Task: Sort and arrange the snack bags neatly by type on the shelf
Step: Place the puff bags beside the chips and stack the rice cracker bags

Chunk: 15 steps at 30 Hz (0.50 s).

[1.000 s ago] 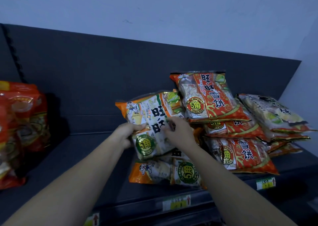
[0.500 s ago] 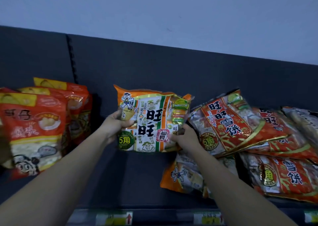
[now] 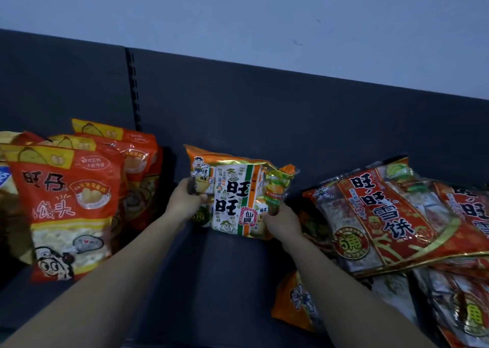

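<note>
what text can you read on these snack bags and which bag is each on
"旺旺", "仙貝": middle white-and-orange plastic snack bag.
"旺仔", "馒头": front red-and-yellow plastic snack bag on the left.
"旺旺雪饼", "5角": top red-and-gold plastic snack bag on the right.
The small print on all the bags is too blurred to read.

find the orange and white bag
Head view, centre: the orange and white bag is held by left hand and right hand, between orange-red bags (left) and a red bag pile (right).
</note>
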### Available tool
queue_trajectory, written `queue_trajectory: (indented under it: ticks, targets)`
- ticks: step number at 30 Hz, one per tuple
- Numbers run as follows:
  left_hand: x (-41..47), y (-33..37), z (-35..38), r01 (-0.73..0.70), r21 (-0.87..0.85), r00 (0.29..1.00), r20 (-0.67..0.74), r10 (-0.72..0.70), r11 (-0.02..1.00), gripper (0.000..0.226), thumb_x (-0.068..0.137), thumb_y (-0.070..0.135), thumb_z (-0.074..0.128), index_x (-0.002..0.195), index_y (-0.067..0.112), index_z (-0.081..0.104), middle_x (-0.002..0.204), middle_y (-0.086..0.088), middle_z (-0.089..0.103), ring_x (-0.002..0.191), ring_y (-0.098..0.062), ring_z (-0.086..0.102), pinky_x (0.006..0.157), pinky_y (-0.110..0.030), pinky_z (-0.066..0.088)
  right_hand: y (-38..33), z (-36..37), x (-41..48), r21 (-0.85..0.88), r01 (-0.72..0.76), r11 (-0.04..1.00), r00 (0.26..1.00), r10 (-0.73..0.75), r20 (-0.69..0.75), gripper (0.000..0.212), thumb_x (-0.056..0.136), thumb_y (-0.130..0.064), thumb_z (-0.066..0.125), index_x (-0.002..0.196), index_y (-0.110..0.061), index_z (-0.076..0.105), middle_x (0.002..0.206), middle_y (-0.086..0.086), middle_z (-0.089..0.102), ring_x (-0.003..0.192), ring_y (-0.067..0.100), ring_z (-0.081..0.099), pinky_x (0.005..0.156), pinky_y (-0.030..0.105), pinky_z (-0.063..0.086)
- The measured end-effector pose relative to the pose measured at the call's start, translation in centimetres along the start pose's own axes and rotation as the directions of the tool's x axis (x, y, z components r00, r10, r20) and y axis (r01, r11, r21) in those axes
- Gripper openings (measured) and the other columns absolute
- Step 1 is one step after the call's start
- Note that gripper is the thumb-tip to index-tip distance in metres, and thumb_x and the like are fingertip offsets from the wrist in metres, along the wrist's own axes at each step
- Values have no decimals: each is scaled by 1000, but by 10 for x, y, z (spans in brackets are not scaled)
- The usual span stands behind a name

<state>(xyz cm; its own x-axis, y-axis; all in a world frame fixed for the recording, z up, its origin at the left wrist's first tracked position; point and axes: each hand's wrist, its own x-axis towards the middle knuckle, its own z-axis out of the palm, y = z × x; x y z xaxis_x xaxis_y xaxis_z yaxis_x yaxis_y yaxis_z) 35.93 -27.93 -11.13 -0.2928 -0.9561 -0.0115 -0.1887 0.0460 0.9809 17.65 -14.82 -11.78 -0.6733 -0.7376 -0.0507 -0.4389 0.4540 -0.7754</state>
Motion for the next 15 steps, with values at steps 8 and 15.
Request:
queue_trajectory:
  ticks: [8, 15]
  targets:
    - [10, -2, 0, -121, 403, 984, -72, 163, 907, 44, 90, 21, 66, 130, 13, 49, 118, -3, 62, 106, -21, 59, 87, -37, 49, -4, 16, 16, -66, -10, 998, 999, 7, -38, 34, 98, -22, 56, 130, -12, 54, 127, 8, 62, 116, 29, 58, 89, 32, 46]
    - [16, 0, -2, -92, 550, 985, -70, 156, 830, 23, 94, 26, 61, 109, 11, 53, 108, -7, 61, 97, -26, 59, 82, -41, 51, 1, 15, 15, -11, 5, 1000, 1000, -5, -30, 38, 97, -21, 57, 134, -17, 50, 127, 5, 61, 117, 28, 58, 92, 34, 46]
